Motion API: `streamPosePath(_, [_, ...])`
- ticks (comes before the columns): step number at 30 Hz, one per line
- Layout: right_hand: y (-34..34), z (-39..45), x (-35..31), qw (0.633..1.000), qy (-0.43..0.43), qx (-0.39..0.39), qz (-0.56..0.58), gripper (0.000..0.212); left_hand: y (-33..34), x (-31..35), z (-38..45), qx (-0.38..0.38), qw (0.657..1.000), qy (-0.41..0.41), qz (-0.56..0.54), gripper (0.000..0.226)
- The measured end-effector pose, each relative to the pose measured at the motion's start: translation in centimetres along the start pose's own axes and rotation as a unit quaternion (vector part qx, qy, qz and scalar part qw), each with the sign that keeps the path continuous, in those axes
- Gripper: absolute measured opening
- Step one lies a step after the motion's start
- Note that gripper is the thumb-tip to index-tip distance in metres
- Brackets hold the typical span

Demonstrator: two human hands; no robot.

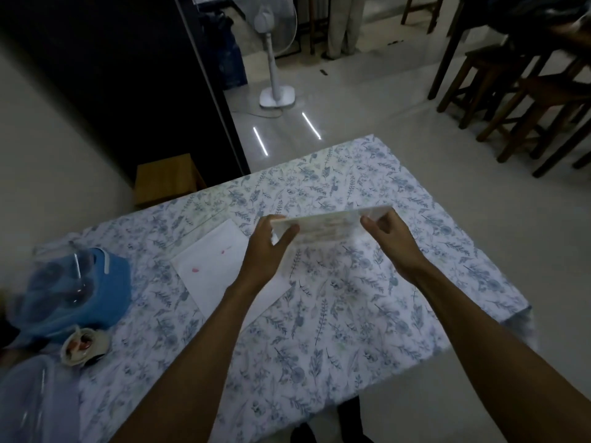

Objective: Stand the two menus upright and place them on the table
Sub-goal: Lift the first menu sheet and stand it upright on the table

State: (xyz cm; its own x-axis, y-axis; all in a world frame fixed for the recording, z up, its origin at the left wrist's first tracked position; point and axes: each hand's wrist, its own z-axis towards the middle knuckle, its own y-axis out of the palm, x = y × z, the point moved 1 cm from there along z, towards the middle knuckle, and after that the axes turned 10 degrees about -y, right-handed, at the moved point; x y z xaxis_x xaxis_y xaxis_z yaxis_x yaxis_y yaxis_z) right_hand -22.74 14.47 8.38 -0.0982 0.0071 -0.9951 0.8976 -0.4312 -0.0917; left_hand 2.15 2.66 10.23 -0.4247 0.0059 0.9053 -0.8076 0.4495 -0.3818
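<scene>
A pale printed menu is held nearly upright above the middle of the floral-cloth table. My left hand grips its left end and my right hand pinches its right end. Whether its lower edge touches the cloth I cannot tell. A second menu lies flat on the table, white side up with small pink marks, partly under my left forearm.
At the table's left end are a blue cloth with a glass on it, a small bowl and a clear plastic container. A wooden stool stands beyond the table, a floor fan further back, dark stools to the right.
</scene>
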Motion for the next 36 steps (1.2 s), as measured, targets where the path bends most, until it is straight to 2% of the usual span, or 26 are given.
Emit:
streamPosePath(2, [0.6,1.0,-0.8,1.000,-0.010,-0.004,0.004,0.042,0.5,0.3,0.9,-0.009,1.000,-0.023,-0.010,0.064])
streamPosePath(4, [1.0,1.9,-1.2,1.000,-0.023,-0.002,-0.006,0.041,0.9,0.4,1.5,0.005,0.999,-0.038,-0.018,0.080])
streamPosePath(9, [1.5,3.8,-1.1,0.999,-0.009,-0.002,-0.035,0.058,1.6,1.4,2.5,0.043,0.998,-0.030,-0.036,0.070])
streamPosePath(14, [1.8,6.0,-0.9,0.996,0.001,0.012,-0.087,0.066,1.6,1.8,4.3,0.068,0.996,-0.046,-0.047,0.083])
streamPosePath(18, [2.0,7.3,-0.6,0.993,0.007,0.028,-0.117,0.058,1.7,2.5,5.3,0.088,0.994,-0.045,-0.054,0.070])
streamPosePath(24, [1.9,8.2,0.7,0.989,0.027,0.017,-0.143,0.062,1.7,3.1,6.4,0.098,0.992,-0.062,-0.052,0.050])
streamPosePath(28, [1.9,7.9,2.3,0.982,0.051,-0.016,-0.182,0.046,1.7,3.4,6.9,0.106,0.991,-0.071,-0.048,0.036])
streamPosePath(32, [2.0,7.1,6.7,0.952,0.080,-0.074,-0.287,0.040,2.0,2.4,7.6,0.115,0.990,-0.074,-0.047,0.044])
streamPosePath(36, [1.9,6.1,9.6,0.944,0.109,-0.089,-0.299,0.030,2.8,-1.3,7.4,0.078,0.992,-0.099,-0.007,0.047])
